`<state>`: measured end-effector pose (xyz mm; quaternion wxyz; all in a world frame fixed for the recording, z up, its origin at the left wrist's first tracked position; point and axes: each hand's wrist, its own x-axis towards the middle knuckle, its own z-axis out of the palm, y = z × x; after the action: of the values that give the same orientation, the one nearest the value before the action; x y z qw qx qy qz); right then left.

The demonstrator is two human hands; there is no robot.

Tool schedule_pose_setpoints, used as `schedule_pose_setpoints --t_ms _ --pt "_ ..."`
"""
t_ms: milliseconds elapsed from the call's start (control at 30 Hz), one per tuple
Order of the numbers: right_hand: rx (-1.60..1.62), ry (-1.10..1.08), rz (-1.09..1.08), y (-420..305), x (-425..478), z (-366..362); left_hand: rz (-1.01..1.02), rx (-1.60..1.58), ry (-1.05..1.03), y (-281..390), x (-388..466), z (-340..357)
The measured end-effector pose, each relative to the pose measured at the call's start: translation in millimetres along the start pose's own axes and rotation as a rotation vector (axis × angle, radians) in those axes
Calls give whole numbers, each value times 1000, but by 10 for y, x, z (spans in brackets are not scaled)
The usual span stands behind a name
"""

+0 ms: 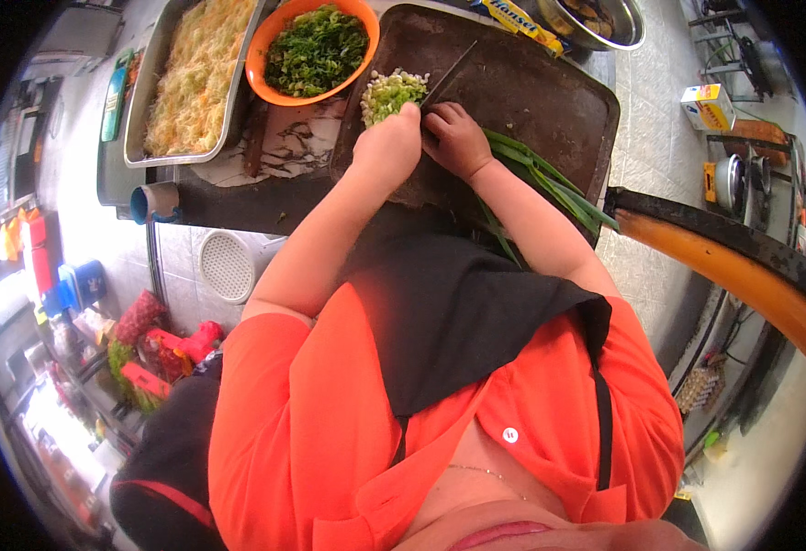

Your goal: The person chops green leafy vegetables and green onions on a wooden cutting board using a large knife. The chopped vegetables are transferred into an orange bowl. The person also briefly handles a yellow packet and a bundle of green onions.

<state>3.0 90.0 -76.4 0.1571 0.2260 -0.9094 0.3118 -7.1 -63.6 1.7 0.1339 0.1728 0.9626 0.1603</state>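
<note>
My left hand is closed around the handle of a kitchen knife, whose blade points up and to the right. Beside the blade, my right hand holds a bunch of green onions with curled fingers; their long leaves trail under the right forearm and over the tray's near edge. Chopped green onion, white and pale green, lies in a pile left of the knife. Under both hands is a dark, worn metal tray. An orange bowl of chopped dark greens stands left of the pile.
A metal pan of shredded pale vegetables stands at the left, with a cup near the table edge. Beyond the tray are a yellow snack packet and a metal bowl. An orange, black-edged round object adjoins the tray's right side.
</note>
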Motion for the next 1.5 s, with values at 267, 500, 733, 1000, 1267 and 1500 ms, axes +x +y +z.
schedule_pose_setpoints --t_ms 267,500,733,1000,1267,1500 --pt "-26 24 25 17 -36 -26 -62 -3 -76 -30 -141 -239" --pt "-21 23 -6 31 -6 3 -25 -79 14 -49 151 -27" --pt "-18 27 19 27 -42 -23 -63 -43 -62 -1 -88 -276" --pt "-24 41 -15 28 -5 -7 41 -26 36 -68 245 34" --pt "-22 30 53 38 -77 -2 2 10 -70 -51 -141 -64" --pt "-5 14 22 43 -23 -27 0 -58 27 12 206 -25"
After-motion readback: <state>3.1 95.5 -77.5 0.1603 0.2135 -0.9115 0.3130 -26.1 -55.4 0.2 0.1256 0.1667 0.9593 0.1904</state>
